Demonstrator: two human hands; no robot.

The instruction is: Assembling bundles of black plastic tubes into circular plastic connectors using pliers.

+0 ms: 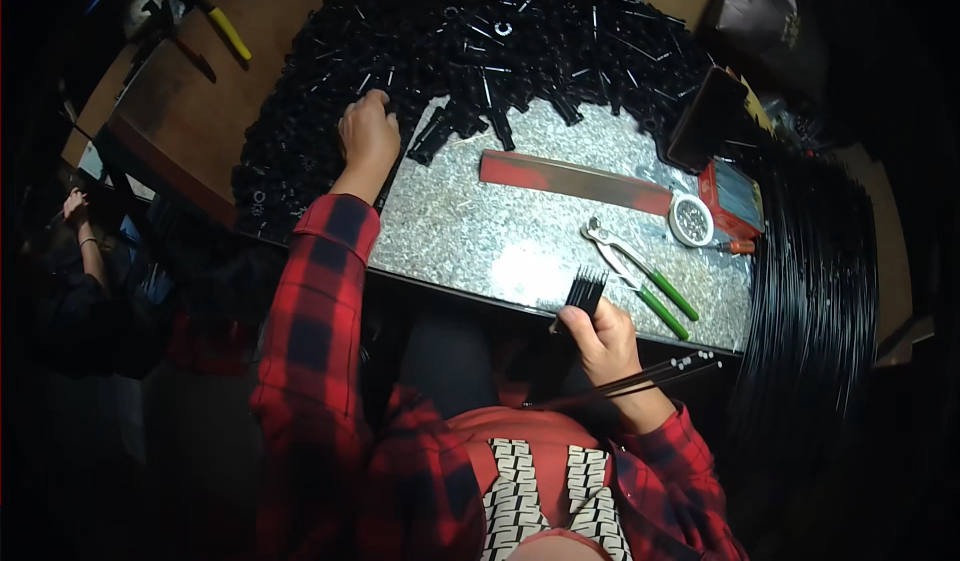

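So, just the one head view on my feed, here's what I've got:

1. Left hand [368, 133] is stretched out to the far left of the metal bench top [520, 231], knuckles up, fingers curled down into the big heap of small black parts [470, 41]. I can't tell if it has actually pinched one, since the fingertips are buried in the pile.

2. Right hand [600, 341] sits close to the body at the near edge of the bench, closed around a bundle of thin black rods [588, 289]. Their upper ends fan out just above the fingers, and the long ends [690, 366] stick out to the right, past the wrist.

3. That heap of black parts arcs around the whole far side of the bench, wrapping from left to right.

4. On the bare middle of the bench lies a long red flat bar [575, 181]; a small round white tub of tiny metal bits [690, 221] sits at its right end.

5. Green-handled pliers [640, 276] lie just in front of the tub, near the right hand but not touching it.

6. Far right, a thick coil of black wire [815, 291] runs along the bench side.

7. A yellow-handled tool [225, 26] lies on the wooden board at upper left, well apart from both hands.

8. Another person's arm [85, 231] shows at the left edge.
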